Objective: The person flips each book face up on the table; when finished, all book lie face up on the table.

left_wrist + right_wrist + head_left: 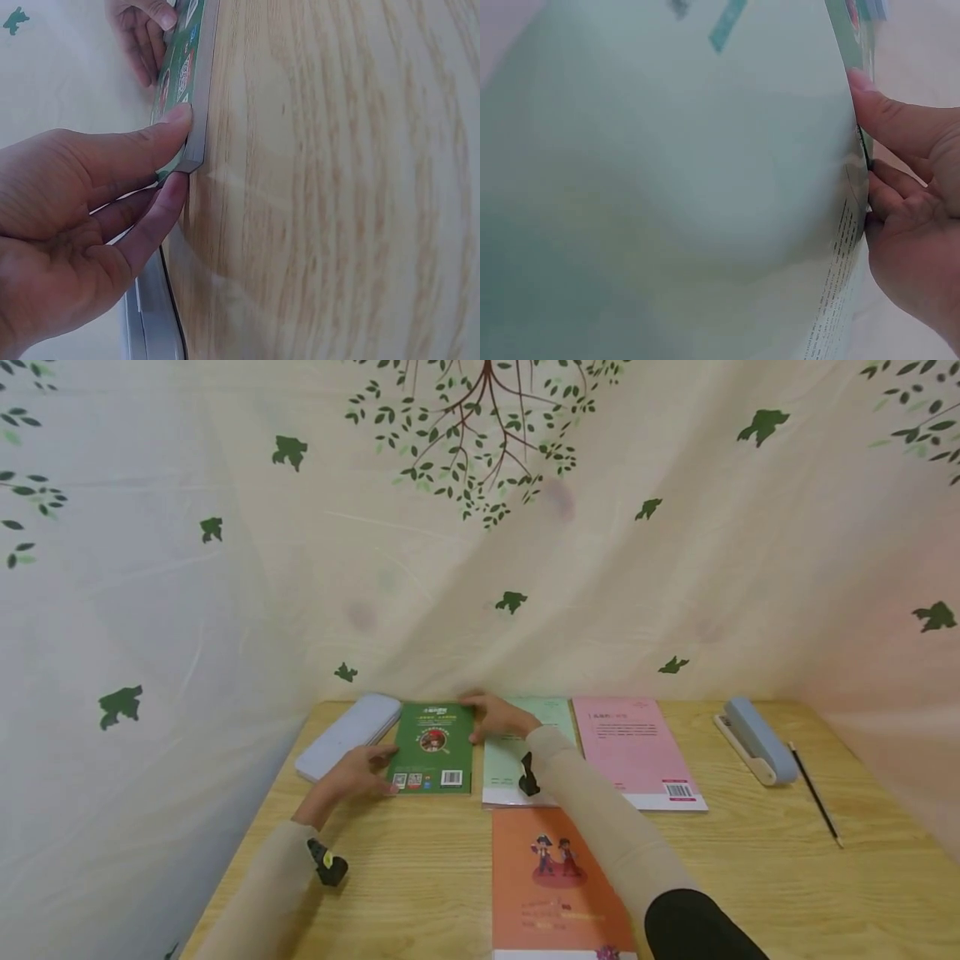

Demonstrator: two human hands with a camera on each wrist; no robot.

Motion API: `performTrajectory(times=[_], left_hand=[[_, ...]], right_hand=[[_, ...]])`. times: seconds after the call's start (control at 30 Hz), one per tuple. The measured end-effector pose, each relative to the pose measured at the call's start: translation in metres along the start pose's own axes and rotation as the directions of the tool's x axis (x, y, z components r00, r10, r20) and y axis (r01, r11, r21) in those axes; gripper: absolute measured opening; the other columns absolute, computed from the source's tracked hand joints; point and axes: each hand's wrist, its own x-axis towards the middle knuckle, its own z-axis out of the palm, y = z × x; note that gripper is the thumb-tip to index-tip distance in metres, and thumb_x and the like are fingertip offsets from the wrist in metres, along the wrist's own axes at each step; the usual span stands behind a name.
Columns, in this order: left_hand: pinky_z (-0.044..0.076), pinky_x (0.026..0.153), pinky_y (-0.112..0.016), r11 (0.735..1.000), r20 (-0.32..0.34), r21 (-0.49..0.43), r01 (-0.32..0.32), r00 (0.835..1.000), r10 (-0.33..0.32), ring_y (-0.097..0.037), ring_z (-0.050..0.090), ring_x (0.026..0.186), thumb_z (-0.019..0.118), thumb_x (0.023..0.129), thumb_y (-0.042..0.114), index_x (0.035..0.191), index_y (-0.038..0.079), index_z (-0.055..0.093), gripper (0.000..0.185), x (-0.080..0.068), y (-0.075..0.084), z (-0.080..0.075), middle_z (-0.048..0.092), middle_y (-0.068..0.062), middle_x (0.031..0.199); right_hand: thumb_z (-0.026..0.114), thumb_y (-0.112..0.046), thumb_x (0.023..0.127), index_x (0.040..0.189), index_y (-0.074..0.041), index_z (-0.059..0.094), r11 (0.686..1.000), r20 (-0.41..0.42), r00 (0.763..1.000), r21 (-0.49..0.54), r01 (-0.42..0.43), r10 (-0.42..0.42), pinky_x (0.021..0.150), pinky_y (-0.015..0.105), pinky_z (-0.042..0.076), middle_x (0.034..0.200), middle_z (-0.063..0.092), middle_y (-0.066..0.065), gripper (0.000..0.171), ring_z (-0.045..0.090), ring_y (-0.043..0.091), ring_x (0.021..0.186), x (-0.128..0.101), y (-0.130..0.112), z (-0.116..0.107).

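Left hand (358,774) pinching the near left corner of the green book (433,748), thumb on the cover, fingers at the edge. Same pinch seen up close in the left wrist view, thumb (154,135) on top and a finger under the corner of the green book (186,82). Right hand (495,717) gripping the far right corner of that book, fingers curled round its edge, thumb (877,112) pressed beside the thin edge.

Probably light and thin, a bit bendy, smooth on the cover, so maybe slippery. Best held at two opposite corners, just like now, to stop flopping.

Lying flat on the wooden table (750,860), at the far side. Long side running away from the person, barcode end near, back cover up.

Just left: a pale pencil case (347,737). Just right: a light green book (525,752), then a pink book (637,752). Nearer: an orange book (551,881). Far right: a blue stapler (757,741) and a black pencil (816,795).
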Motion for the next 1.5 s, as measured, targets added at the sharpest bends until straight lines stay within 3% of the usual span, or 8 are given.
performTrajectory(times=[0.23, 0.57, 0.87, 1.07, 1.3, 1.5], left_hand=[[0.040, 0.117, -0.055, 0.999, -0.005, -0.034, 0.013, 1.000, -0.013, -0.046, 0.051, 0.135, 0.086, 0.078, 0.008, 0.149, -0.005, 0.046, 0.083, 0.001, -0.002, 0.000, 0.050, -0.029, 0.150], [0.041, 0.116, -0.057, 1.000, -0.013, 0.001, -0.030, 0.999, 0.030, -0.046, 0.053, 0.132, 0.086, 0.078, 0.008, 0.147, -0.007, 0.047, 0.081, -0.001, -0.001, 0.001, 0.052, -0.030, 0.148], [0.039, 0.117, -0.058, 1.000, -0.002, 0.010, -0.029, 1.000, 0.029, -0.047, 0.050, 0.135, 0.087, 0.079, 0.010, 0.147, -0.006, 0.048, 0.080, -0.001, 0.000, 0.001, 0.050, -0.030, 0.149], [0.038, 0.117, -0.058, 0.999, -0.007, 0.017, -0.035, 0.999, 0.035, -0.047, 0.050, 0.135, 0.087, 0.079, 0.011, 0.147, -0.006, 0.049, 0.080, -0.002, 0.000, 0.001, 0.051, -0.030, 0.148], [0.038, 0.117, -0.059, 0.999, -0.010, 0.015, -0.037, 0.999, 0.037, -0.048, 0.050, 0.135, 0.086, 0.079, 0.011, 0.147, -0.006, 0.048, 0.080, -0.003, -0.002, 0.000, 0.051, -0.031, 0.148], [0.036, 0.119, -0.059, 1.000, -0.009, 0.004, -0.024, 1.000, 0.024, -0.048, 0.046, 0.139, 0.086, 0.079, 0.011, 0.148, -0.004, 0.048, 0.080, -0.003, -0.002, 0.001, 0.048, -0.030, 0.151]], right_hand=[[0.080, 0.005, 0.081, 0.156, -0.005, 0.040, 0.999, 0.014, 1.000, 0.045, 0.011, -0.012, 0.125, 0.051, 0.029, 0.165, 0.026, 0.012, 0.086, 0.023, 0.035, 0.154, 0.000, 0.001, -0.002], [0.075, 0.011, 0.078, 0.156, -0.011, 0.042, 0.997, 0.011, 1.000, 0.081, -0.016, 0.016, 0.123, 0.050, 0.033, 0.164, 0.027, 0.012, 0.087, 0.024, 0.035, 0.154, 0.001, 0.002, 0.000], [0.079, 0.005, 0.080, 0.156, -0.009, 0.040, 0.994, -0.005, 1.000, -0.100, -0.032, 0.031, 0.122, 0.048, 0.037, 0.165, 0.028, 0.015, 0.087, 0.029, 0.037, 0.152, 0.000, -0.003, -0.001], [0.081, 0.001, 0.082, 0.156, -0.010, 0.041, 0.985, -0.007, 0.998, -0.163, -0.061, 0.061, 0.121, 0.049, 0.037, 0.166, 0.029, 0.015, 0.085, 0.030, 0.037, 0.152, 0.002, -0.008, -0.002], [0.081, -0.001, 0.083, 0.156, -0.010, 0.042, 0.981, -0.012, 0.999, -0.188, -0.054, 0.053, 0.120, 0.047, 0.039, 0.165, 0.031, 0.015, 0.083, 0.032, 0.036, 0.151, 0.003, -0.010, -0.001], [0.078, 0.005, 0.081, 0.154, -0.005, 0.044, 0.992, -0.001, 1.000, -0.121, -0.025, 0.025, 0.119, 0.048, 0.040, 0.164, 0.031, 0.017, 0.081, 0.033, 0.038, 0.150, -0.001, -0.014, -0.002]])
